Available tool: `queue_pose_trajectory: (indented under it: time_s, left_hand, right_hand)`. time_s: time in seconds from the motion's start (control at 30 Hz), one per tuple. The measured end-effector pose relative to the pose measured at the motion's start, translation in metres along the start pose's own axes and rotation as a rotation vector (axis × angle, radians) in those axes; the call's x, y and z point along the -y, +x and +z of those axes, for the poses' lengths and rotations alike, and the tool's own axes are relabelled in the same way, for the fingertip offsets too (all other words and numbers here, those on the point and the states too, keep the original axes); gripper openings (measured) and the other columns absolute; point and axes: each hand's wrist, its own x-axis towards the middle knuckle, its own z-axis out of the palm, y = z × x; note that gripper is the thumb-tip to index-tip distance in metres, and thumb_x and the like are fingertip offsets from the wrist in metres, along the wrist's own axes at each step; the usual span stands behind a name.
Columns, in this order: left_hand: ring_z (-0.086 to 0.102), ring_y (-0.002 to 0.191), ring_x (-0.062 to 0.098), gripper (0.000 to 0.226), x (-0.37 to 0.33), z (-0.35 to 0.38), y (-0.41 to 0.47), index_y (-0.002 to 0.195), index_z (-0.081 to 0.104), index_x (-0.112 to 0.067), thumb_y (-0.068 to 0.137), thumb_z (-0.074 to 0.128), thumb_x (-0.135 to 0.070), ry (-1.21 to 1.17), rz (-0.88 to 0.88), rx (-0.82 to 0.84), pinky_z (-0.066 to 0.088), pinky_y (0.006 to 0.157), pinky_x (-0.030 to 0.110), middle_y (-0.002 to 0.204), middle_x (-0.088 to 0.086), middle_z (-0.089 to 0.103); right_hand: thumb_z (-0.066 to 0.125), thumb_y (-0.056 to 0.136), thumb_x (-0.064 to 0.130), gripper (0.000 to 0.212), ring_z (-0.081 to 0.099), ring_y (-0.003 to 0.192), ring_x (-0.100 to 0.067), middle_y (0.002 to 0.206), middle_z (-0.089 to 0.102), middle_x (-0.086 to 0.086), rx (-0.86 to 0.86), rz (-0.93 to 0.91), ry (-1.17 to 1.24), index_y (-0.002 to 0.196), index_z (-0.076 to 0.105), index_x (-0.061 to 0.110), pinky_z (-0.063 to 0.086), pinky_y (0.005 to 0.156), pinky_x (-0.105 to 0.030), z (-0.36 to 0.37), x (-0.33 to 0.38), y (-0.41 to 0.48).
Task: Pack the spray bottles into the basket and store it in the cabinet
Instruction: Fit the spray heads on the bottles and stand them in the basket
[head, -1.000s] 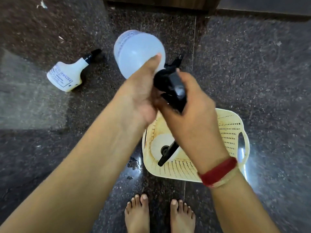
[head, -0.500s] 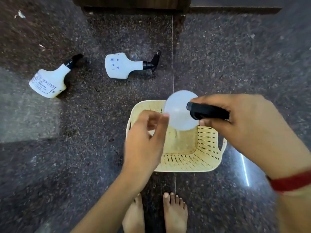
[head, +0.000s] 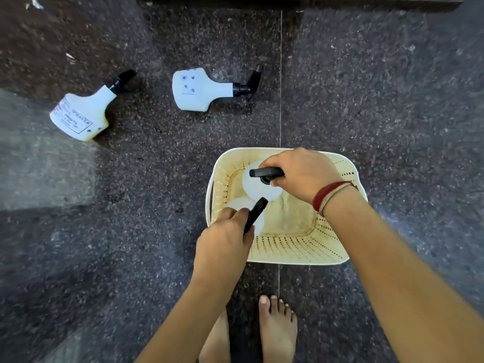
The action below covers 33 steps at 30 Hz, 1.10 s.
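A cream perforated basket stands on the dark stone floor. Two white spray bottles with black heads stand upright inside it. My right hand grips the black head of the far bottle. My left hand holds the black trigger head of the near bottle at the basket's left front corner. Two more white spray bottles lie on their sides on the floor: one with a printed label at the left, one with blue marks beyond the basket.
My bare feet stand just in front of the basket. The dark base of a wooden cabinet runs along the top edge of the view. Small scraps of litter lie on the floor at the upper left.
My right hand has lowered its bottle into the basket beside the one standing there. My left hand, empty before, now grips the near bottle's head.
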Motion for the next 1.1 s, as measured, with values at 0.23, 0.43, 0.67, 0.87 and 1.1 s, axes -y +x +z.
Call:
queue_pose_trajectory:
  time_s: [0.23,0.43,0.67,0.87,1.1]
  left_hand:
    - [0.058,0.065,0.027,0.021,0.005,-0.006,-0.005,0.108,0.060,-0.021,0.089,0.056,-0.030,-0.044,0.023,-0.017,0.051,0.056,0.041,0.092,-0.002,0.054]
    - [0.059,0.066,0.023,0.020,0.008,-0.003,-0.007,0.106,0.062,-0.024,0.089,0.056,-0.032,-0.028,0.048,-0.012,0.050,0.054,0.036,0.095,-0.004,0.056]
    - [0.060,0.058,0.028,0.023,0.010,0.012,-0.013,0.105,0.064,-0.018,0.087,0.060,-0.032,-0.065,0.044,-0.057,0.052,0.049,0.038,0.093,0.003,0.057]
    - [0.058,0.053,0.026,0.033,0.017,0.016,-0.017,0.114,0.062,-0.018,0.088,0.055,-0.037,-0.065,0.033,-0.070,0.045,0.046,0.033,0.072,0.002,0.056]
    - [0.059,0.057,0.023,0.030,0.022,0.017,-0.018,0.111,0.063,-0.018,0.088,0.056,-0.038,-0.066,0.042,-0.062,0.041,0.046,0.029,0.075,0.000,0.061]
  right_hand:
    - [0.062,0.082,0.010,0.035,0.048,0.102,-0.021,0.110,0.051,0.007,0.030,-0.169,-0.100,0.098,0.070,0.040,0.034,0.086,-0.035,-0.003,0.004,0.007]
    - [0.059,0.079,0.000,0.035,0.047,0.100,-0.019,0.104,0.057,0.007,-0.084,-0.274,-0.074,0.087,0.074,0.030,0.038,0.086,-0.033,-0.005,0.006,0.007]
    - [0.063,0.079,-0.003,0.036,0.041,0.113,-0.020,0.125,0.052,0.004,-0.102,-0.231,-0.030,0.090,0.074,0.030,0.046,0.084,-0.035,0.006,-0.006,-0.002]
    - [0.067,0.082,0.016,0.026,0.041,0.097,-0.022,0.102,0.052,0.003,-0.130,-0.204,-0.036,0.101,0.071,0.034,0.043,0.084,-0.036,0.007,-0.010,-0.005]
    - [0.063,0.084,0.012,0.026,0.039,0.088,-0.022,0.096,0.053,-0.001,-0.251,-0.117,-0.024,0.096,0.072,0.033,0.042,0.078,-0.036,0.017,-0.011,-0.013]
